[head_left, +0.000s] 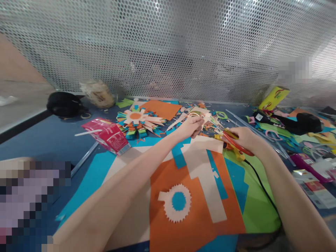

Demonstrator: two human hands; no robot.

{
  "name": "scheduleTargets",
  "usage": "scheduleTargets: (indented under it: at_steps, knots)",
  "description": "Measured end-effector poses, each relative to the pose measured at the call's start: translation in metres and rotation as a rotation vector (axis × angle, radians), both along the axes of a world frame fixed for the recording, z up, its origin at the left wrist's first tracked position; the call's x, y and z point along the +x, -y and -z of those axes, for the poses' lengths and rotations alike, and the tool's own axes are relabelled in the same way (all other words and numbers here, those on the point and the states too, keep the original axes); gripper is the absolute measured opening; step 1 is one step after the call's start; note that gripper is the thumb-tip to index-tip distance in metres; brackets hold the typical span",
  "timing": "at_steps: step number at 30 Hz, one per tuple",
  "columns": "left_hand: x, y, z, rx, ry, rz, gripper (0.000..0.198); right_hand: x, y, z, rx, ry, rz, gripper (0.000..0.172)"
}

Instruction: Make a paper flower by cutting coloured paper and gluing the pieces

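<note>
My left hand (193,125) is closed in a pinch on a thin cream paper piece (203,113), held above the table. My right hand (243,138) grips red and yellow scissors (232,140), whose blades point left toward that paper. Below both hands lie overlapping sheets: an orange sheet (194,213) with a cream toothed ring (177,203) and a cream strip on it, plus blue and green sheets. A layered paper flower (138,120) lies to the left of my left hand.
A red box (110,134) and a black object (64,104) sit at the left. A black glue gun (299,124), its cord, a yellow box (273,98) and paper scraps crowd the right. Perforated metal mesh (168,49) walls the back. A blurred patch covers the lower left.
</note>
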State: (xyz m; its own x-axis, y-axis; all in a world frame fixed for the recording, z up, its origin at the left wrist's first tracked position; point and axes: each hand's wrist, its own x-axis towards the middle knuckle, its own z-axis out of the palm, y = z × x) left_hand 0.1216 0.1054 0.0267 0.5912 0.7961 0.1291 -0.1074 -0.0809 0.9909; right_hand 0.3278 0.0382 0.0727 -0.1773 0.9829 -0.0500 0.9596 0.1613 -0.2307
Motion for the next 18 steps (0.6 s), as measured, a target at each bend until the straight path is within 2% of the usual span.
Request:
scheduleTargets:
  at_steps: [3,7,11,15,18]
  knots:
    - [-0.001,-0.002,0.005,-0.089,0.016,-0.016,0.019,-0.002,-0.002,0.001,-0.006,0.023,0.046,0.046]
    - [-0.006,-0.004,0.009,-0.140,0.025,-0.053,0.018,-0.004,-0.005,0.004,0.015,0.172,0.146,0.048]
    - [-0.016,-0.001,0.003,-0.134,0.041,-0.162,0.015,-0.009,0.001,0.003,0.028,0.252,0.233,0.048]
    - [-0.037,0.011,-0.008,-0.077,-0.001,-0.256,0.015,-0.033,0.022,-0.001,0.018,0.266,0.226,0.056]
    - [-0.057,0.026,-0.007,-0.013,-0.080,-0.292,0.017,-0.057,0.039,0.002,0.028,0.270,0.163,0.053]
